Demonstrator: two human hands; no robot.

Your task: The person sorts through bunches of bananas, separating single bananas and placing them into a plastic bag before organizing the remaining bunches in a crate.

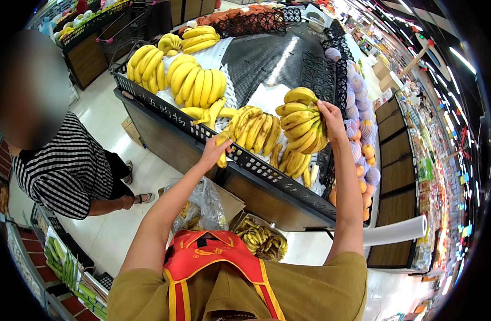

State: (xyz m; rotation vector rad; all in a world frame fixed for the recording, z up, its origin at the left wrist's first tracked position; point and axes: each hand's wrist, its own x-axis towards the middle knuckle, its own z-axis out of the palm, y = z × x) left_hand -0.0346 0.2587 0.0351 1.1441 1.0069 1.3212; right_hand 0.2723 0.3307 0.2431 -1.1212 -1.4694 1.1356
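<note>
A large bunch of yellow bananas is raised over the right part of the display, its stem end gripped by my right hand. My left hand is closed around a banana at the front rim of the black display crate. Just beyond that hand lies a brown-spotted bunch. Fuller yellow bunches rest farther left on white foam netting. Below the raised bunch, smaller bananas lie against the crate's front side.
Fruit in foam nets lines the display's right side. At my feet stand a box of browned bananas and a clear plastic bag. A person in a checked shirt stands at the left. A shopping cart is behind.
</note>
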